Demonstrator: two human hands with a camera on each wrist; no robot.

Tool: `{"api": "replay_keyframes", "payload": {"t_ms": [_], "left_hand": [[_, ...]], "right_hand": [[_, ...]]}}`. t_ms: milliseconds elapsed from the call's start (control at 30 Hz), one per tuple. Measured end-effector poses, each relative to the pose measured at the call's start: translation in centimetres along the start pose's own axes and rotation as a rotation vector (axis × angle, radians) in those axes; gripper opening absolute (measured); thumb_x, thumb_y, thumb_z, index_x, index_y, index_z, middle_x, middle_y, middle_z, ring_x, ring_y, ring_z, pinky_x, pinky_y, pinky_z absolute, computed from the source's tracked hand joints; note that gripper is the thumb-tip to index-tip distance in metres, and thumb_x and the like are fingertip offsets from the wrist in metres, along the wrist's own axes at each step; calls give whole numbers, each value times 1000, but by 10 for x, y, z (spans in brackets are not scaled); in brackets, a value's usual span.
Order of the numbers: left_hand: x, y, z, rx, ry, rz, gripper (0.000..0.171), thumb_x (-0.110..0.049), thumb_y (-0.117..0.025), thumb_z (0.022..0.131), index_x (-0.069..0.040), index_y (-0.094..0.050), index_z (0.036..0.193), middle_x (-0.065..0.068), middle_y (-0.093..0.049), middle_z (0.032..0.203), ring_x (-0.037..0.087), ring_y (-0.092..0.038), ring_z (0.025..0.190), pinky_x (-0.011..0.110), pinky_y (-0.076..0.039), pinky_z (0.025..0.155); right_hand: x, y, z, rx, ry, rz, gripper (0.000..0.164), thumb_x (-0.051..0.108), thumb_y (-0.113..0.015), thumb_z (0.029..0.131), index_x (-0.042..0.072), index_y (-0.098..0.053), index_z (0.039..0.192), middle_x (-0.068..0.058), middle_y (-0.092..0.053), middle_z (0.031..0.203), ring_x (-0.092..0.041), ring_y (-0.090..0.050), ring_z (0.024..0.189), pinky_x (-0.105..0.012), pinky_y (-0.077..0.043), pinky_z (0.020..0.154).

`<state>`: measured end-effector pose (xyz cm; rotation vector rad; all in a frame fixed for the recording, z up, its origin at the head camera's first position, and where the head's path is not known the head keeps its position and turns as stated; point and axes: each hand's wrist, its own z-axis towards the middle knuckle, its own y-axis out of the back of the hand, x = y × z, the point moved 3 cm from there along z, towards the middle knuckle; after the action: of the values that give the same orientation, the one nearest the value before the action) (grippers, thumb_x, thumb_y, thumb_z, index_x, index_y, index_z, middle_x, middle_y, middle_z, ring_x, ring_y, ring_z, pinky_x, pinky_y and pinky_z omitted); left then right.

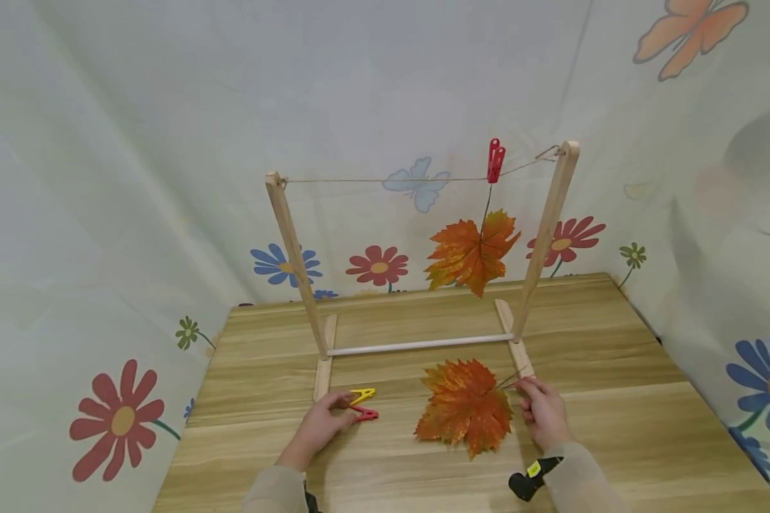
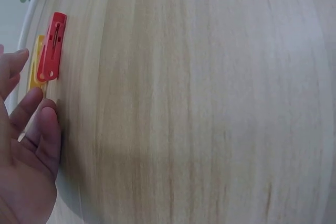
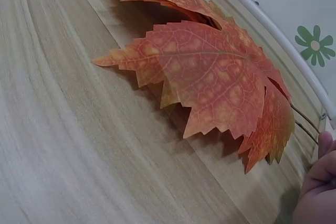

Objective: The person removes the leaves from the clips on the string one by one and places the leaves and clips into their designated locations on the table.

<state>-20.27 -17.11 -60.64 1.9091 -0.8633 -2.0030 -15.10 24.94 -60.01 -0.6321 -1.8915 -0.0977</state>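
Observation:
My left hand (image 1: pixel 326 422) is by a yellow clothespin (image 1: pixel 363 395) and a red clothespin (image 1: pixel 364 413) on the table. In the left wrist view its fingers (image 2: pixel 48 129) are spread loosely just beside the red clothespin (image 2: pixel 53 45), which partly covers the yellow one (image 2: pixel 35 66). My right hand (image 1: pixel 545 413) pinches the thin stems (image 1: pixel 510 379) of orange-red artificial maple leaves (image 1: pixel 467 406). The right wrist view shows the leaves (image 3: pixel 205 72) stacked low over the wood, two stems running to the fingertips (image 3: pixel 324 142).
A wooden frame (image 1: pixel 298 263) with a string (image 1: pixel 359 180) across its top stands at the table's (image 1: pixel 616 420) back. Another maple leaf (image 1: pixel 473 249) hangs from the string by a red clothespin (image 1: pixel 495 160). A white rod (image 1: pixel 423 345) joins the frame's feet. Flowered cloth walls surround the table.

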Motion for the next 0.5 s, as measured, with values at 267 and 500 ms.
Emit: {"api": "replay_keyframes", "payload": {"t_ms": [267, 500], "left_hand": [[-2, 1, -1, 35, 81, -85, 45, -16, -74, 80, -8, -59, 121, 14, -59, 112, 12, -48, 56, 26, -43, 43], [-2, 2, 0, 49, 128, -135, 47, -17, -72, 81, -8, -56, 125, 14, -57, 115, 13, -44, 49, 26, -40, 38]], "right_hand": [[-1, 3, 1, -3, -1, 4, 38, 13, -56, 93, -1, -43, 127, 10, -64, 80, 1, -43, 48, -12, -33, 41], [0, 4, 0, -1, -7, 10, 39, 13, -56, 93, 0, -42, 127, 10, -63, 79, 0, -43, 49, -11, -33, 42]]}}
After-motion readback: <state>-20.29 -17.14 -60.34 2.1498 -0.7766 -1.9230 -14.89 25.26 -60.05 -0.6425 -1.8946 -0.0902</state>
